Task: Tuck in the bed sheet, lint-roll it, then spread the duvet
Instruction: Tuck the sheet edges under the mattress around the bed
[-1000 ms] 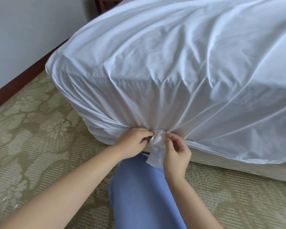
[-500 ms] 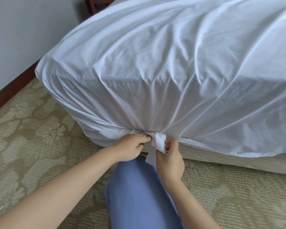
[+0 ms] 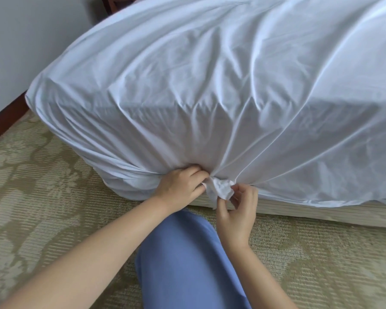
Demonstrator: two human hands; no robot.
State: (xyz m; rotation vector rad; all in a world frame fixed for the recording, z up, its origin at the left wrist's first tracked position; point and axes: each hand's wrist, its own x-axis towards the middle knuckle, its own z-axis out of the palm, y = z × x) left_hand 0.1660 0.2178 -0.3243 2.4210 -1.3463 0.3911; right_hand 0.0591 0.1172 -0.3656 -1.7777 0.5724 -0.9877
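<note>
Here the left hand (image 3: 183,186) grips the gathered sheet (image 3: 210,97) at the mattress corner; beside it, the right hand (image 3: 236,210) pinches the knotted tail (image 3: 221,189). Any slip could loosen that knot.

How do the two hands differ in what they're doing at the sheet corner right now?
The left hand grips the gathered sheet tight against the mattress corner, knuckles up; the right hand sits lower and pinches the loose tail between thumb and fingertips, palm toward the camera. The left hand's fingertips are hidden in the cloth; the right hand's show. Both hold the same bunched corner.
</note>
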